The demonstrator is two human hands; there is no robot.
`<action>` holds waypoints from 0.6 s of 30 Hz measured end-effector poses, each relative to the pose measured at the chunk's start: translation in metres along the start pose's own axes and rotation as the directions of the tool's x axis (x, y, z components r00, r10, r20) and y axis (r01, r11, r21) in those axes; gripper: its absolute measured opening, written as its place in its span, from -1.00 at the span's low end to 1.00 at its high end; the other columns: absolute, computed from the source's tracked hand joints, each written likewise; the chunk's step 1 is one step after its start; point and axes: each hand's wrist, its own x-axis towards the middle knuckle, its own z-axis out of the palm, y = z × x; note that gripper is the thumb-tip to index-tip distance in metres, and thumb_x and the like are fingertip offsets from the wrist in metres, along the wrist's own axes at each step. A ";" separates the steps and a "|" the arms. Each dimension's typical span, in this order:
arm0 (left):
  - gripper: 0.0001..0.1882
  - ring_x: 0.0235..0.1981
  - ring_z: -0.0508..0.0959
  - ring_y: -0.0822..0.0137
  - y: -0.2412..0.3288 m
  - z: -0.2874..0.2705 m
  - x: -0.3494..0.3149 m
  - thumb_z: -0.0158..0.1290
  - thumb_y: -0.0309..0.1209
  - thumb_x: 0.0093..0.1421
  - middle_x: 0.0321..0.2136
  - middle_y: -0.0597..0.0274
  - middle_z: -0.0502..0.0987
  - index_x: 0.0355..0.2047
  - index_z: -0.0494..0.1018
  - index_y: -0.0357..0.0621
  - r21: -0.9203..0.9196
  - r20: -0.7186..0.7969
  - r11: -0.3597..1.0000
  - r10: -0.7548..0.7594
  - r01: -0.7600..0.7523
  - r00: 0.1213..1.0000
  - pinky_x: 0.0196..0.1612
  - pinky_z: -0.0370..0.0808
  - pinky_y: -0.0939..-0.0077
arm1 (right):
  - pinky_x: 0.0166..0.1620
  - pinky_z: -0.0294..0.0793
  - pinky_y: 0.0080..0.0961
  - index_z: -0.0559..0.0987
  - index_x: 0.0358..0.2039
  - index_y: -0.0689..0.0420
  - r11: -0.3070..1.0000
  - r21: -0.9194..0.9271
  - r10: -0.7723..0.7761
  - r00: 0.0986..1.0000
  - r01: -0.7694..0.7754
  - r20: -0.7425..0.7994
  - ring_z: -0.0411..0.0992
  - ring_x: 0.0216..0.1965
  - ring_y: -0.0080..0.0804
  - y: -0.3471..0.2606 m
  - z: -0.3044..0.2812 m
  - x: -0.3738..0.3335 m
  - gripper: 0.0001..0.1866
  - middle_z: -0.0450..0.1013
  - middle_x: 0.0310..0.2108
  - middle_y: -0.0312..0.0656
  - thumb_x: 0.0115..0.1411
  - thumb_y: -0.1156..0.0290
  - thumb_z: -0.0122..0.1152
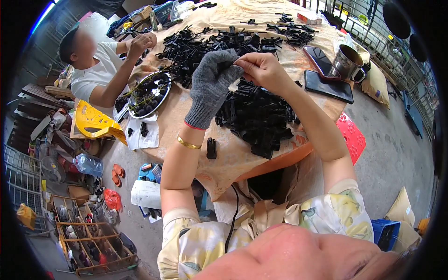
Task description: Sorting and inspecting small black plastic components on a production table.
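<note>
My left hand (212, 86) wears a grey knitted glove with a red edge, and its fingers are curled closed. Fingertips of my bare right hand (263, 70) are pinched together right beside the gloved fingers. Whatever lies between the two hands is too small to make out. Below them, on the near part of the cloth-covered table (179, 140), lies a heap of black plastic clip-like parts (256, 123). A wider, looser heap of similar black parts (186, 51) spreads behind my hands. One single black part (211, 148) lies apart near the table's front edge.
A co-worker (93, 70) sits at the left, hands raised over the table. Dark grapes (151, 93) fill a silver plate. Two phones (329, 86) and a metal mug (347, 63) stand at the right. A yellow chair (93, 122) and red stool (350, 137) flank the table.
</note>
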 end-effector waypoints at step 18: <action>-0.33 -0.23 0.50 0.21 -0.008 0.007 -0.001 0.18 -0.46 -0.09 -0.26 0.16 0.49 0.06 0.17 -0.08 0.668 0.127 0.706 0.203 -0.235 0.971 -0.25 0.46 0.50 | -0.34 0.41 -0.78 0.52 -0.37 0.26 0.947 -0.272 -0.198 0.977 0.170 -0.078 0.41 -0.41 -0.70 0.000 -0.009 -0.003 -0.83 0.49 -0.49 -0.28 -0.02 0.50 0.23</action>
